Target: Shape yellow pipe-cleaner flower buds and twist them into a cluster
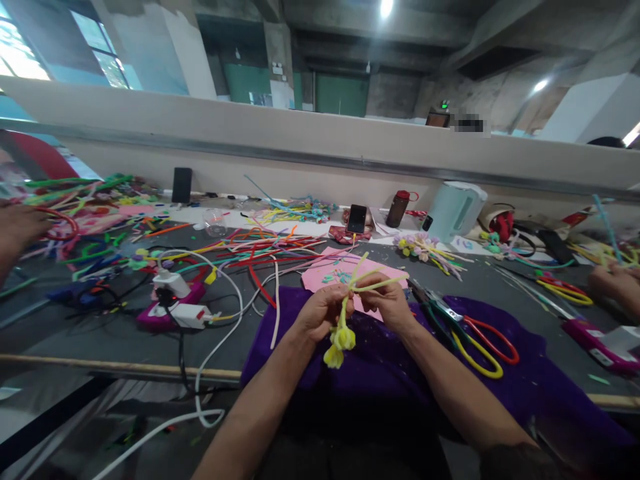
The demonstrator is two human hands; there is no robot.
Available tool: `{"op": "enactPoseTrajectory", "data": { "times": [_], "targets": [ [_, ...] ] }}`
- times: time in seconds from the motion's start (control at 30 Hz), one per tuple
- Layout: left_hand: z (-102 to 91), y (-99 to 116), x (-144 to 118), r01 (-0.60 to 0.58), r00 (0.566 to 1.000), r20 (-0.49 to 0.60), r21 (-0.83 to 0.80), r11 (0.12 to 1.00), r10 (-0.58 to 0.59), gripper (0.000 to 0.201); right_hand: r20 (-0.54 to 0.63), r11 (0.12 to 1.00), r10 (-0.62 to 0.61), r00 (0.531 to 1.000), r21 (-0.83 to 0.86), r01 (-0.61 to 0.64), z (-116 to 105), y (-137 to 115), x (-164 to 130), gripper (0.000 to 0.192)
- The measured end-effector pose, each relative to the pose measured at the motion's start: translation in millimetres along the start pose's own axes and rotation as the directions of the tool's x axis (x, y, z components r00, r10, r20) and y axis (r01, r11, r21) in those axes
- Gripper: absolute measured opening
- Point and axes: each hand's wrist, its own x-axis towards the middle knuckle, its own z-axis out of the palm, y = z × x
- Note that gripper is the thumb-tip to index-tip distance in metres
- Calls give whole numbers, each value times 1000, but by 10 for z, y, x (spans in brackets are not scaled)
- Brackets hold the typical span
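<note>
My left hand (320,311) and my right hand (386,300) meet over a purple cloth (380,360) and both grip a yellow pipe-cleaner flower (341,339). Its fuzzy yellow head hangs down below my left hand. Thin yellow-green stems (373,279) stick up and out to the right from between my fingers. A pink sheet (336,268) with small green scraps lies just beyond my hands.
Red- and yellow-handled scissors (480,343) lie on the cloth right of my hands. Loose coloured pipe cleaners (260,250), a white power strip (187,313) and cables lie to the left. A phone (357,219), bottle (398,209) and kettle (454,210) stand at the back. Other people's hands show at far left (17,230) and far right (615,283).
</note>
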Motion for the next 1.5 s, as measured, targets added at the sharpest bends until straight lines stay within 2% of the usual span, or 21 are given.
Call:
{"op": "enactPoseTrajectory", "data": {
  "times": [0.2,0.27,0.4,0.53,0.6,0.73,0.93,1.03,1.13,1.2,1.27,1.3,1.33,1.37,1.43,1.5],
  "targets": [
    [-11,-28,13,70,996,64,-38,997,-68,13,92,999,-29,995,-26,32,-47,-15,-8,13],
    [-16,-38,13,73,995,77,-40,997,-70,13,90,1000,-17,996,-2,17,-43,-4,-5,12],
    [-26,-53,9,36,997,74,-51,998,-32,12,-5,996,74,997,46,-74,-1,29,2,14],
    [-23,-51,9,56,994,95,-30,998,-53,13,62,986,153,986,59,-157,5,38,4,26],
    [-23,-51,11,77,991,107,-22,997,-74,13,95,987,145,985,54,-150,-14,31,-2,29],
    [-33,-63,16,103,988,111,17,995,-104,14,148,992,108,983,47,-116,-48,16,-17,22],
    [-2,-59,-4,113,991,60,63,992,-117,17,135,994,98,986,40,-105,-51,24,-3,15],
    [40,-56,-22,63,998,14,96,993,-65,19,112,988,140,984,50,-146,-23,40,2,13],
    [85,-77,-36,-50,996,-64,214,976,65,20,44,977,170,984,123,-174,46,69,-7,13],
    [113,-100,-46,-171,968,-109,368,914,225,19,-34,966,192,981,181,-183,98,88,-17,14],
    [137,-118,-56,-267,913,-134,522,810,386,17,-96,949,232,968,243,-203,132,99,-20,16],
    [143,-122,-60,-284,893,-139,566,774,429,18,-106,935,255,961,278,-218,138,100,-16,17],
    [145,-120,-62,-279,892,-141,577,768,430,19,-100,920,278,955,312,-235,135,97,-10,18],
    [142,-113,-61,-255,910,-139,553,793,390,22,-82,906,297,951,339,-254,126,92,-1,19],
    [118,-87,-52,-160,969,-104,429,889,225,31,-28,884,318,948,370,-286,94,78,20,19],
    [81,-55,-39,-47,997,-47,297,954,63,38,21,872,330,944,376,-314,60,69,36,19]
  ]
}}
